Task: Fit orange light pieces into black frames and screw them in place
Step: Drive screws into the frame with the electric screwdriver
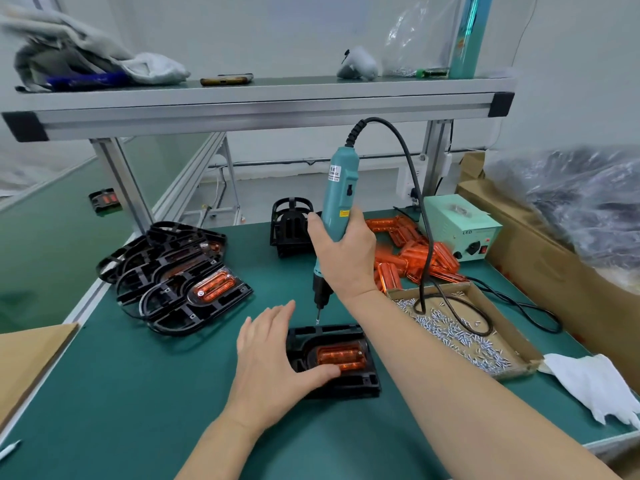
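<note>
A black frame (360, 384) lies on the green mat with an orange light piece (341, 356) seated in it. My left hand (273, 362) lies flat over the frame's left side, thumb pressing on the orange piece. My right hand (341, 254) grips a teal electric screwdriver (337, 195) upright; its bit carries a screw (317, 320) just above the frame's far left edge. Part of the frame is hidden under my left hand.
A pile of finished frames (180, 275) sits at the left. Loose orange pieces (415, 254) lie behind a cardboard tray of screws (460, 330). A black frame stack (291, 226), a power box (460, 226), a white glove (595, 382) and cardboard boxes (540, 258) stand at the right.
</note>
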Action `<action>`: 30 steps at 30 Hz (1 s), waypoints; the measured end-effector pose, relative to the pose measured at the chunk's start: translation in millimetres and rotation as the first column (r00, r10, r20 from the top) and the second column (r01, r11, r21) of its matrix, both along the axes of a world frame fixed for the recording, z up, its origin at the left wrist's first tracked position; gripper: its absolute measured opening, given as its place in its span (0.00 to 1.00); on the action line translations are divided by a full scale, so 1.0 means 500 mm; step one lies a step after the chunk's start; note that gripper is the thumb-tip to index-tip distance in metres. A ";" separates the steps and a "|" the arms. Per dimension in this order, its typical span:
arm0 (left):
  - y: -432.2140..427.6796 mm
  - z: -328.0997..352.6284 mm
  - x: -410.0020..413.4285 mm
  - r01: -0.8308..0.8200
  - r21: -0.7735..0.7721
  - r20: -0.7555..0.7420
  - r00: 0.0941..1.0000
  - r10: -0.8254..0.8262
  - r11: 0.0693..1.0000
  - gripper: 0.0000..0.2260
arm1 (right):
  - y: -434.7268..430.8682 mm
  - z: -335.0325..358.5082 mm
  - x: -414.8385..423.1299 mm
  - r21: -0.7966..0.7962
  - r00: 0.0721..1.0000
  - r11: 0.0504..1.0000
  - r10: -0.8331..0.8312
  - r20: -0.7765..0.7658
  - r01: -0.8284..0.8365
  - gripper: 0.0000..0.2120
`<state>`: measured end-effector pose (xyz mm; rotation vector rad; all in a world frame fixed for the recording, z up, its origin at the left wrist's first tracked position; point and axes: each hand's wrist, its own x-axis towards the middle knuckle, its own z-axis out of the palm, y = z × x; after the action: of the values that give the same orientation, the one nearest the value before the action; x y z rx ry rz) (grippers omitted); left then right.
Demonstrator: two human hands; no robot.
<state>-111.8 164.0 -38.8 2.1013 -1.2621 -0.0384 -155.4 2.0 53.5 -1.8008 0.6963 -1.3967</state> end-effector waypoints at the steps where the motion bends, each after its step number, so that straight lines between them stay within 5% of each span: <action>1: 0.004 -0.005 0.003 0.009 0.021 0.007 1.000 -0.009 1.000 0.54 | 0.003 0.000 -0.001 -0.005 1.000 1.000 0.008 0.012 -0.008 0.14; 10: 0.022 -0.026 0.005 0.053 0.102 -0.140 0.989 -0.039 0.993 0.60 | 0.028 -0.008 -0.024 -0.023 0.994 0.995 0.099 0.038 -0.098 0.12; 30: 0.019 -0.038 0.006 0.047 0.069 -0.102 0.994 -0.039 0.997 0.58 | 0.049 -0.069 -0.021 -0.152 0.990 0.981 0.110 -0.084 -0.122 0.13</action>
<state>-108.7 173.3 -57.9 2.1047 -1.2622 -0.2091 -165.7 26.5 19.0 -1.9928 0.5222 -1.3428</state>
